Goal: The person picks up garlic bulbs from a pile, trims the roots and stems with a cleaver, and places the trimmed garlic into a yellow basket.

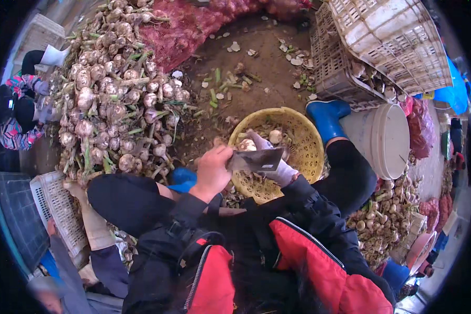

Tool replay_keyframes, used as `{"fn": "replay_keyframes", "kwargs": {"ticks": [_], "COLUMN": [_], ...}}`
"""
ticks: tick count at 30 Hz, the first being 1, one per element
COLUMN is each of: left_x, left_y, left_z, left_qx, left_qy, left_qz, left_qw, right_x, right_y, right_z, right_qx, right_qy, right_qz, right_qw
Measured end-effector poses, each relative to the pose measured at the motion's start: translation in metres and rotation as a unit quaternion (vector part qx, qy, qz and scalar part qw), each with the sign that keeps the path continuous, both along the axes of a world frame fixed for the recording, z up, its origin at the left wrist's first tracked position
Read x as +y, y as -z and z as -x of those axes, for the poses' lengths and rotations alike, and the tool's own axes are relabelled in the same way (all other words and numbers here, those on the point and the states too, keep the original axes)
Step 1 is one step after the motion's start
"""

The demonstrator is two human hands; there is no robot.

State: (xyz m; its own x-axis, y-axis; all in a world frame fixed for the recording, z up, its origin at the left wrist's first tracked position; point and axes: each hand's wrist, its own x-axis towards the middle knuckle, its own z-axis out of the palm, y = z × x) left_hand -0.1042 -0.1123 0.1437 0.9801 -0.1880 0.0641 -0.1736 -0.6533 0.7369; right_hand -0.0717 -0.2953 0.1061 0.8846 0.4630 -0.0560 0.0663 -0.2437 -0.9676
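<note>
My left hand (pixel 213 166), bare, is closed around the handle of a cleaver (pixel 256 160). Its broad grey blade points right and crosses in front of my right hand (pixel 282 171), which wears a pale glove. The gloved fingers are closed on a garlic bulb (pixel 247 145), just above the blade; the blade hides part of the grip. Both hands are over a yellow plastic basket (pixel 311 152) between my knees. Inside the basket lies another garlic bulb (pixel 275 137) among trimmings.
A large heap of garlic (pixel 104 94) rises at my left, with red mesh sacks (pixel 188 26) beyond it. Cut stems (pixel 214 97) litter the floor. White crates (pixel 392 42) and a white bucket (pixel 390 141) stand to the right. Other people sit at the left and lower left.
</note>
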Motion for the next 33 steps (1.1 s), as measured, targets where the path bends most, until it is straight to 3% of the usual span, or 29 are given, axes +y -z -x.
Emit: {"fn": "replay_keyframes", "kwargs": {"ticks": [1,3,5,6,7,8,9,10,11,12,13,14,15,17,18,22,25,28,29,31,33], "left_x": [0.003,0.016,0.030,0.022,0.017,0.012,0.010,0.008,-0.006,-0.006,-0.006,-0.007,-0.005,-0.001,0.002,0.019,0.054,0.045,0.042,0.037,0.029], "left_y": [0.016,0.039,0.047,0.048,0.039,0.028,0.023,0.026,0.025,0.021,0.019,0.022,0.023,0.023,0.026,0.062,0.107,0.123,0.140,0.168,0.204], "left_z": [0.002,0.005,0.003,0.004,0.004,0.000,-0.004,-0.006,-0.006,-0.005,-0.004,-0.004,-0.006,-0.008,-0.009,-0.001,0.005,-0.020,-0.031,-0.042,-0.040], "left_qx": [0.005,0.009,0.153,0.269,0.276,0.328,0.371,0.362,0.277,0.236,0.195,0.125,0.129,0.041,0.065,0.133,0.268,0.229,0.226,0.220,0.292], "left_qy": [-0.021,-0.047,-0.114,-0.185,-0.182,-0.174,-0.165,-0.148,-0.150,-0.115,-0.077,-0.061,-0.060,-0.074,-0.071,-0.065,-0.051,-0.099,-0.085,-0.072,-0.091], "left_qz": [-0.027,-0.054,-0.054,0.243,0.240,0.368,0.488,0.421,0.369,0.304,0.235,0.214,0.214,0.132,0.121,0.091,-0.081,-0.044,-0.058,-0.070,-0.014], "left_qw": [0.999,0.997,0.980,0.913,0.913,0.852,0.772,0.818,0.874,0.916,0.949,0.967,0.966,0.988,0.988,0.985,0.959,0.968,0.969,0.970,0.952], "right_x": [0.001,0.003,0.002,0.002,0.002,0.003,0.006,0.013,0.018,0.011,0.004,0.000,0.001,0.011,0.011,0.005,-0.006,-0.023,-0.025,-0.026,-0.019], "right_y": [-0.016,-0.064,-0.043,-0.035,-0.026,-0.024,-0.025,-0.007,0.005,0.015,0.013,0.013,0.014,-0.007,-0.001,-0.014,-0.032,-0.023,-0.012,0.018,0.012], "right_z": [-0.001,-0.009,-0.004,-0.004,0.001,-0.003,0.003,0.012,0.014,0.012,0.008,0.005,0.004,-0.002,-0.002,-0.010,-0.025,-0.031,-0.027,-0.013,-0.015], "right_qx": [0.003,0.270,0.209,0.137,0.070,-0.095,-0.121,-0.108,-0.096,-0.097,0.070,0.235,0.239,0.423,0.354,0.348,0.392,0.213,0.213,0.023,0.093], "right_qy": [-0.002,-0.001,0.012,0.027,0.043,-0.020,-0.058,0.031,0.120,0.119,0.059,-0.002,0.000,0.144,0.129,0.095,0.107,0.019,0.021,0.009,0.028], "right_qz": [-0.001,0.060,0.031,0.042,0.051,0.151,0.220,0.190,0.159,0.160,0.025,-0.113,-0.113,-0.175,-0.179,-0.133,-0.084,0.115,0.116,0.313,0.279], "right_qw": [1.000,0.961,0.977,0.989,0.995,0.984,0.966,0.975,0.975,0.975,0.995,0.965,0.964,0.878,0.909,0.923,0.910,0.970,0.970,0.949,0.955]}}
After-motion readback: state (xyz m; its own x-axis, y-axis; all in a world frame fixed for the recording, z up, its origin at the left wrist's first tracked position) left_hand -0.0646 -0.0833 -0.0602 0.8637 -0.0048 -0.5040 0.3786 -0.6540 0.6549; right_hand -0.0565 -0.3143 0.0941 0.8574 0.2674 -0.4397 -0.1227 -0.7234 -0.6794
